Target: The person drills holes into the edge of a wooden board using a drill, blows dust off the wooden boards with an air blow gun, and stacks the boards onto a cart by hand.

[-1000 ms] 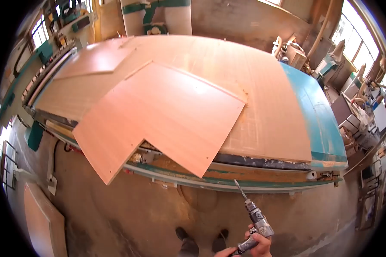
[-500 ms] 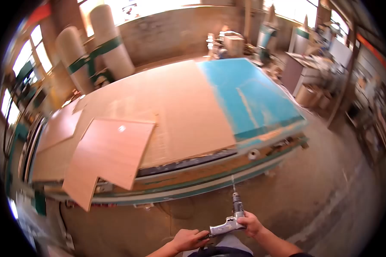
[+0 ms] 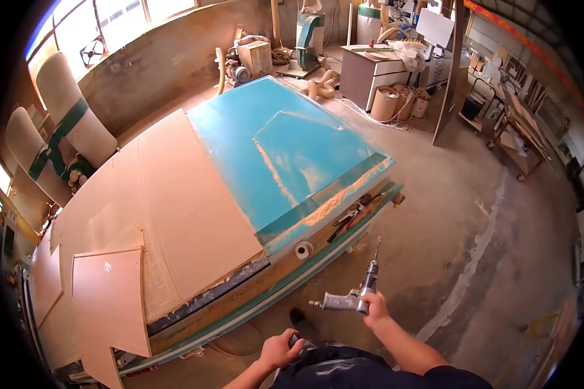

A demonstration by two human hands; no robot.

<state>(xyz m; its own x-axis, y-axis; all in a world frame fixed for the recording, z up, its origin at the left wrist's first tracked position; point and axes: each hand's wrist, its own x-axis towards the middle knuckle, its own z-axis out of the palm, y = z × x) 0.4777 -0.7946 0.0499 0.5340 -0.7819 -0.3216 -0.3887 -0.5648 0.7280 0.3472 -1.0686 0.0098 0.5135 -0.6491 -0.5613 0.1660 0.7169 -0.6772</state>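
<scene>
My right hand (image 3: 376,307) is closed around the body of a silver air drill (image 3: 344,301). Its long bit (image 3: 377,247) points away from me, toward the floor beyond. The drill's grip extends to the left and ends in a bare metal connector (image 3: 315,304). Lower down, in front of my body, my left hand (image 3: 281,348) is closed on a short dark cylindrical piece (image 3: 294,339), mostly hidden by the fingers. A gap separates that hand from the drill.
A large workbench carries a brown board (image 3: 175,194) and a blue surface (image 3: 285,149) with sawdust along its edge. A notched panel (image 3: 110,292) overhangs the near left side. Tools (image 3: 353,214) and a white roll (image 3: 303,250) sit below the bench edge. A wheeled cart (image 3: 519,142) stands at right.
My view has swung to the right. The drill's grip end, at my left hand before, is now apart from it. My right hand has moved the drill up and away.
</scene>
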